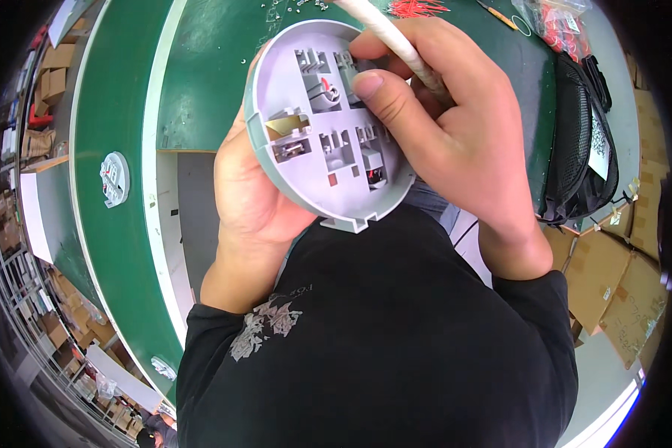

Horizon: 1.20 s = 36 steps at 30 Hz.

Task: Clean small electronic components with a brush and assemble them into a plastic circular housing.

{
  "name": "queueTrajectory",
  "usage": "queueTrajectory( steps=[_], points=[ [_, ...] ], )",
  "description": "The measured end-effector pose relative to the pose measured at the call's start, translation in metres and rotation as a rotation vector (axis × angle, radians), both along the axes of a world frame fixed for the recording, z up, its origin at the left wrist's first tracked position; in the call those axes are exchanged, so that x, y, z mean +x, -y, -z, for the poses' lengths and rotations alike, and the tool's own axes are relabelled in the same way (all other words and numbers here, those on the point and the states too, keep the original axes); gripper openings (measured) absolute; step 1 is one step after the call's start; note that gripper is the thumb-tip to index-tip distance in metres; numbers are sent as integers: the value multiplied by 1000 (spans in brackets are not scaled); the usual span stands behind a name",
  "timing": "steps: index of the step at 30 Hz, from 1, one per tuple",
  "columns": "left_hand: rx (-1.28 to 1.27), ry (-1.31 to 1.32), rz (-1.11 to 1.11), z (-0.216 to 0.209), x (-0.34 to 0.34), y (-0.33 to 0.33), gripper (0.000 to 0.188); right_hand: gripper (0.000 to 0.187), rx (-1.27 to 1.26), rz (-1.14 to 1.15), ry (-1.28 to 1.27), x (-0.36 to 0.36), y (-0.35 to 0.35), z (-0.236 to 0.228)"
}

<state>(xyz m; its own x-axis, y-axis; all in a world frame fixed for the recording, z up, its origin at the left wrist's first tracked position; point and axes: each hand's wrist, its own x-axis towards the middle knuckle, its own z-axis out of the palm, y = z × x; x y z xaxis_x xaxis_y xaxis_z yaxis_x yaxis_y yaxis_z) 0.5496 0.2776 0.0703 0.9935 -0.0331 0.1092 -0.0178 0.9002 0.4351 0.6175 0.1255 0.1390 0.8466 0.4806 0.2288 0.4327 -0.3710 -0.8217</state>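
A round, pale grey plastic housing [295,179] is tilted up in front of my chest, its open inside facing me. Its slots hold small metal contacts, a brass-coloured strip [285,127] and short bits of red. My left hand [248,190] is wrapped round the left rim, with most of its fingers hidden behind. From the right, the thumb and index finger of my right hand [474,127] press at the housing's upper right slots; whether they pinch a small part there cannot be made out. A white, rod-shaped handle [387,31] lies in that same hand, between index finger and palm.
Beyond my hands is a green bench top [209,89] with red wires [418,7], small metal pieces [297,6] and an orange-handled tool [499,15]. A black bag [575,142] sits right. On the green strip at left lies another grey housing [114,180]. Cardboard boxes [601,276] stand right.
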Motion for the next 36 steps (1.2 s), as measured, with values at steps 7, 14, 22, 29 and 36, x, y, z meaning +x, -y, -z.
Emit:
queueTrajectory(
  steps=[7, 14, 22, 29, 36],
  points=[
    [-272, -102, 45, 9, 6, -9, 67, 16, -36, -72, 103, -1, 0, -4],
    [-316, -16, 102, 12, 7, -14, 65, 27, -64, -100, 177, 8, 2, 7],
    [-275, -121, -5, 5, -3, -16, 67, 27, -81, -100, 192, 1, -3, 4],
    [139, -182, -169, -4, -3, -17, 76, 26, -138, -131, 225, 7, -1, 7],
    [537, 22, -510, 8, 17, -32, 30, 28, 59, -101, 42, 13, -2, 4]
  ],
)
